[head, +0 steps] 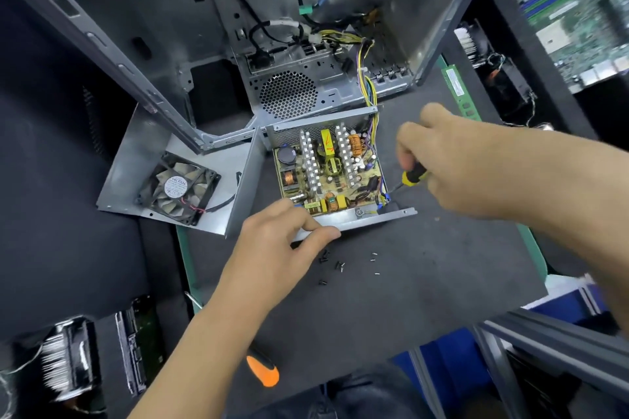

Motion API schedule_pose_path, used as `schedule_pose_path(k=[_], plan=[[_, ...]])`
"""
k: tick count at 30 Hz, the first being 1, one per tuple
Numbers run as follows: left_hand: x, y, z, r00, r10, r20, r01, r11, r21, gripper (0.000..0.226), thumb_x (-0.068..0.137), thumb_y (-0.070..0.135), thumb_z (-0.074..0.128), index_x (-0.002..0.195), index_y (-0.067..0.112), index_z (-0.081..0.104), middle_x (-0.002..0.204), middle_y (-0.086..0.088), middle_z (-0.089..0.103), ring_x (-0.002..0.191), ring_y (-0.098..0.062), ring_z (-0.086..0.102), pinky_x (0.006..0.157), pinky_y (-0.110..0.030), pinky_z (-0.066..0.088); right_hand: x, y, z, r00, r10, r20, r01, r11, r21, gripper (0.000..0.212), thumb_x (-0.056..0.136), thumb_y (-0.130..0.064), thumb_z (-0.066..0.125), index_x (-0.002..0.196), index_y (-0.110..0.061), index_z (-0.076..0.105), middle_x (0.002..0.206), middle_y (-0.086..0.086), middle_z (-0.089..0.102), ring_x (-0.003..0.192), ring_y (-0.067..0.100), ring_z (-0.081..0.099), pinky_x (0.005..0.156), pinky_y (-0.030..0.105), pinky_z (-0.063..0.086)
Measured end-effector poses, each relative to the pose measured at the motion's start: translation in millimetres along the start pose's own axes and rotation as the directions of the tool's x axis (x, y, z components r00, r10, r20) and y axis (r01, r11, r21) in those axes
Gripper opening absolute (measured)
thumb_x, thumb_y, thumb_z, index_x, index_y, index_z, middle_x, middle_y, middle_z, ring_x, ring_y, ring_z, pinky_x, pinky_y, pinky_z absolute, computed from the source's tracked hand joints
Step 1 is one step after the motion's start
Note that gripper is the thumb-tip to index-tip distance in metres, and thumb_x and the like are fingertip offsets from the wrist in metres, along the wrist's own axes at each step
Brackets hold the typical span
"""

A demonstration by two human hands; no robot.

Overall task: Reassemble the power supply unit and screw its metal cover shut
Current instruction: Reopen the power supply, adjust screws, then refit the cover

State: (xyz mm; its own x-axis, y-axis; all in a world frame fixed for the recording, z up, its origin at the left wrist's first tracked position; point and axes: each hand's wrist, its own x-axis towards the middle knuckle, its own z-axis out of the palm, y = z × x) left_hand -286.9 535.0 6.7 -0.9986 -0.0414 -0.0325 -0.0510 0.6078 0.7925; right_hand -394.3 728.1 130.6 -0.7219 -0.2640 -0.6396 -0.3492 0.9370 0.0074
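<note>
One open power supply unit (328,173), circuit board exposed

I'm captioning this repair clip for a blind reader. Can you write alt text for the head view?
An open power supply unit sits on a dark mat; the left hand grips its near metal edge while the right hand holds a yellow-and-black screwdriver at its right side. The fan cover lies open to the left, loose screws in front.
</note>
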Motion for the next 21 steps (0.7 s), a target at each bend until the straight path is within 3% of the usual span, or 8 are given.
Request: schedule_pose_path(k=[4,6,9,11,14,17,19,21], plan=[[-0.2,3.6,-0.3,0.997,-0.070,0.011,0.070,0.997,-0.037,0.037,0.076,0.057,0.069,0.065,0.022,0.066,0.070,0.009,0.046,0.061,-0.007,0.042,0.057,-0.012,0.031,23.9,-14.7,-16.7,0.995,-0.029,-0.094,0.014,0.987,-0.158,0.015,0.087,-0.003,0.061,0.099,-0.011,0.060,0.080,0.002,0.038,0.073,0.026,0.056,0.069,0.036,0.053],[0.2,6.3,-0.7,0.995,-0.093,0.020,0.094,0.995,-0.035,0.033,0.074,0.055,0.070,0.064,0.024,0.065,0.071,0.013,0.047,0.061,-0.007,0.043,0.057,-0.012,0.032,28.5,-22.7,-13.5,0.995,-0.023,-0.101,0.003,0.979,-0.202,0.026,0.086,0.002,0.061,0.110,-0.009,0.058,0.077,0.003,0.031,0.074,0.026,0.051,0.061,0.035,0.046],[1.0,8.5,-3.7,0.994,-0.105,0.032,0.105,0.994,-0.006,0.024,0.076,0.042,0.080,0.069,0.022,0.070,0.073,0.024,0.048,0.062,-0.002,0.045,0.057,-0.010,0.032,18.9,-25.4,5.5,0.997,0.005,-0.079,-0.016,0.990,-0.142,0.026,0.097,-0.010,0.053,0.122,-0.012,0.047,0.082,0.002,0.026,0.078,0.030,0.048,0.066,0.038,0.041],[1.9,11.1,-6.1,0.994,-0.104,0.043,0.105,0.994,-0.010,0.020,0.078,0.044,0.077,0.074,0.025,0.073,0.072,0.023,0.047,0.063,-0.002,0.045,0.058,-0.010,0.032,7.9,-21.0,18.9,0.993,-0.006,-0.115,-0.001,0.998,-0.058,0.025,0.094,-0.011,0.054,0.114,-0.016,0.039,0.094,0.001,0.026,0.070,0.025,0.043,0.064,0.038,0.044],[4.6,15.1,-13.0,0.987,-0.154,0.036,0.158,0.978,-0.138,0.008,0.090,0.035,0.067,0.085,0.036,0.072,0.075,0.010,0.052,0.065,-0.007,0.048,0.062,-0.009,0.036,2.8,-13.3,32.9,0.991,0.011,-0.135,-0.013,1.000,-0.020,0.022,0.089,-0.007,0.053,0.089,-0.020,0.035,0.105,-0.001,0.035,0.082,0.018,0.055,0.061,0.029,0.045],[8.6,15.1,-19.9,0.968,-0.248,0.042,0.246,0.899,-0.363,0.039,0.100,0.007,0.052,0.097,0.040,0.072,0.089,0.013,0.064,0.074,-0.003,0.056,0.067,-0.008,0.043,4.0,-2.8,32.6,0.957,0.066,-0.283,-0.093,0.992,-0.081,0.008,0.100,-0.019,0.047,0.092,-0.020,0.044,0.091,-0.002,0.045,0.084,0.026,0.061,0.065,0.034,0.051],[11.0,13.7,-23.3,0.960,-0.275,0.059,0.269,0.834,-0.482,0.053,0.098,-0.008,0.041,0.102,0.035,0.072,0.088,0.015,0.067,0.076,-0.002,0.058,0.069,-0.010,0.045,1.9,0.3,36.3,0.932,0.035,-0.361,-0.119,0.970,-0.214,0.026,0.104,-0.035,0.017,0.096,-0.022,0.038,0.084,-0.002,0.046,0.075,0.028,0.057,0.057,0.032,0.045],[11.0,13.2,-23.1,0.957,-0.279,0.074,0.271,0.781,-0.563,0.057,0.098,-0.013,0.037,0.103,0.030,0.073,0.088,0.012,0.070,0.076,-0.006,0.060,0.070,-0.016,0.048,-3.1,-2.2,39.5,0.943,0.008,-0.333,-0.057,0.989,-0.137,0.026,0.101,-0.044,0.026,0.098,-0.021,0.036,0.093,0.002,0.047,0.076,0.028,0.057,0.061,0.034,0.042]])
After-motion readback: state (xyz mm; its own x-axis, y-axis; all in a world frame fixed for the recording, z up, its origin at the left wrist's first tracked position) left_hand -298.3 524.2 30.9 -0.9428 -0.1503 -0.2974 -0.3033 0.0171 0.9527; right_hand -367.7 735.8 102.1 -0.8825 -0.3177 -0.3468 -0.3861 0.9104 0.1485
